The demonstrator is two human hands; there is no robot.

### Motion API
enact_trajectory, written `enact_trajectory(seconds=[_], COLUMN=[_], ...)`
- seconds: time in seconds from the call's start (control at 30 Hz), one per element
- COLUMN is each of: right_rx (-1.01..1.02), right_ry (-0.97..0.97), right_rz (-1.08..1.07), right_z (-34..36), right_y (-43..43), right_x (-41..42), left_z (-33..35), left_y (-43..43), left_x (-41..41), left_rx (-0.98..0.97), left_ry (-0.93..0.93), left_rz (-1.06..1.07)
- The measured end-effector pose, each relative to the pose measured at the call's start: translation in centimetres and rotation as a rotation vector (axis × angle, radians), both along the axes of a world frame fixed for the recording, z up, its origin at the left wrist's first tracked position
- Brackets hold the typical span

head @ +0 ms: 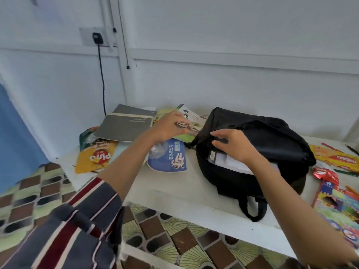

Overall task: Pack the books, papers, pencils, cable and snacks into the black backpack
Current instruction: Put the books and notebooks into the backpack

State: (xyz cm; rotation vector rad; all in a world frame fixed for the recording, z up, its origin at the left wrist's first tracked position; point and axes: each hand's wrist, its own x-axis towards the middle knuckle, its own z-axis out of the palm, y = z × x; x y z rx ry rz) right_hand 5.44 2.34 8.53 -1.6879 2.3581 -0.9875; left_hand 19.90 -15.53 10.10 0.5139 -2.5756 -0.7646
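Head view: left hand (171, 125) grips cable (186, 125); right hand (231, 145) at backpack (262, 133) rim.

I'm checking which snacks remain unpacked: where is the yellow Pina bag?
In the head view, the yellow Pina bag lies on the white table's left end, partly under the grey notebooks, left of the blue book.

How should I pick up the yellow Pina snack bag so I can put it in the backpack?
Judging by how it lies, pinch the yellow snack bag at its near bottom edge, coming from the front left. It lies flat, its far end tucked under the grey notebook, so slide it toward you. A light grip on the edge avoids crushing the snacks.
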Motion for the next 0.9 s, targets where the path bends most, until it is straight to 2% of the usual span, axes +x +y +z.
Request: enact_trajectory(seconds=[0.17, 0.33, 0.43, 0.67, 0.9], right_rx=[0.022, 0.049, 0.058, 0.126, 0.236], right_ry=[0.012, -0.032, -0.043, -0.129, -0.218], right_rz=[0.107, 0.174, 0.175, 0.067, -0.089], right_z=[0.4, -0.3, -0.9, -3.2, -4.7], right_y=[-6.2, -12.6, -16.7, -28.0, -35.1], right_x=[3.0, 5.6, 6.6, 6.4, 5.1], left_z=[-0.5, -2.3, -3.6, -4.6, -5.6], left_y=[-4.0, -8.8, -12.4, -22.5, -31.4], left_x=[6.6, 11.4, 13.2, 14.4, 12.8], left_rx=[-0.010, -0.017, 0.052, 0.157, 0.179], left_ry=[0.012, -0.083, -0.121, -0.082, -0.210], left_rz=[0.134, 0.313, 0.401, 0.441, 0.367])
